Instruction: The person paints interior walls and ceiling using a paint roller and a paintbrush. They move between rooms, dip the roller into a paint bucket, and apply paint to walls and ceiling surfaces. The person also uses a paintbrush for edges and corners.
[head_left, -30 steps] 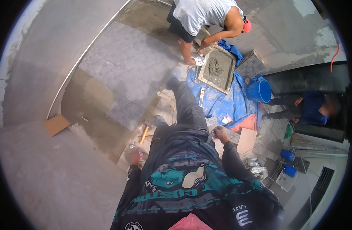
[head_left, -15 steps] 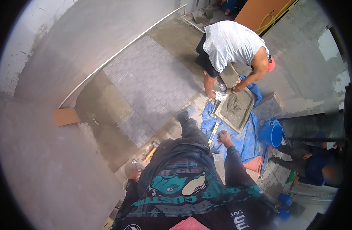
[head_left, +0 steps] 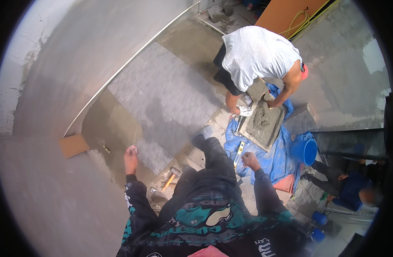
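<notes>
My left hand [head_left: 131, 161] is over the wet grey mortar bed [head_left: 113, 124], beside the near corner of the laid grey tiles [head_left: 162, 92]. Its fingertips are drawn together; whatever may be between them is too small to name. To the right, my right hand [head_left: 250, 161] hangs over the blue tarp [head_left: 271, 165] with loosely bent, parted fingers and nothing visible in them. A yellow-and-white spirit level [head_left: 239, 153] lies just left of it. Between my hands, a mallet with an orange handle [head_left: 168, 182] lies by the tile edge.
A co-worker in a grey sleeveless shirt [head_left: 260, 53] bends over a mortar tray [head_left: 271, 139], one hand gloved. A blue bucket [head_left: 303, 150] stands right of the tarp. A brown board piece [head_left: 74, 146] lies by the left wall. Another person [head_left: 350, 188] is low at far right.
My left hand has risen from low beside my body to over the mortar bed. My right hand's fingers have loosened. The co-worker's hand has shifted slightly along the tray.
</notes>
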`<act>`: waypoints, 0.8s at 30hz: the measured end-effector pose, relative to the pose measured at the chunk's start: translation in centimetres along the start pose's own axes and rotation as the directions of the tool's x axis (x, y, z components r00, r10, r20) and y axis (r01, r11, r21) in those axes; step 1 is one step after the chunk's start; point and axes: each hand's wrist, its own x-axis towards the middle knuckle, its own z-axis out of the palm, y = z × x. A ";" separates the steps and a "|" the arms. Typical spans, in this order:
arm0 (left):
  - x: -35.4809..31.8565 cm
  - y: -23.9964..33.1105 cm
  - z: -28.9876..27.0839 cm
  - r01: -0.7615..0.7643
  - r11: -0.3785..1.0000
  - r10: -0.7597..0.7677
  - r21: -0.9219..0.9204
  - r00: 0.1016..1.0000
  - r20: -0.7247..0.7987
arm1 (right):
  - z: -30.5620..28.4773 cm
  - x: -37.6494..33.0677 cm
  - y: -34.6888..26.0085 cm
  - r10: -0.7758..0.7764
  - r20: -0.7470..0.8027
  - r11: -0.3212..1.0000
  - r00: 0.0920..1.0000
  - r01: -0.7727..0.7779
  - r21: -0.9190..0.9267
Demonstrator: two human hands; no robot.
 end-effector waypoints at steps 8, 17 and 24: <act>12.0 17.5 9.0 -0.257 0.871 0.213 0.420 0.966 0.149 | -4.5 8.3 -10.0 -0.122 -0.047 0.988 0.991 0.116 -0.104; 18.8 29.6 12.7 -0.177 0.710 0.271 0.682 0.962 -0.033 | -10.3 8.3 -42.9 -0.679 -0.139 0.725 0.721 0.688 0.029; 31.4 46.2 29.5 -0.534 0.791 0.557 0.299 0.831 0.008 | -9.2 23.6 -59.2 -0.785 -0.431 0.432 0.445 0.892 0.135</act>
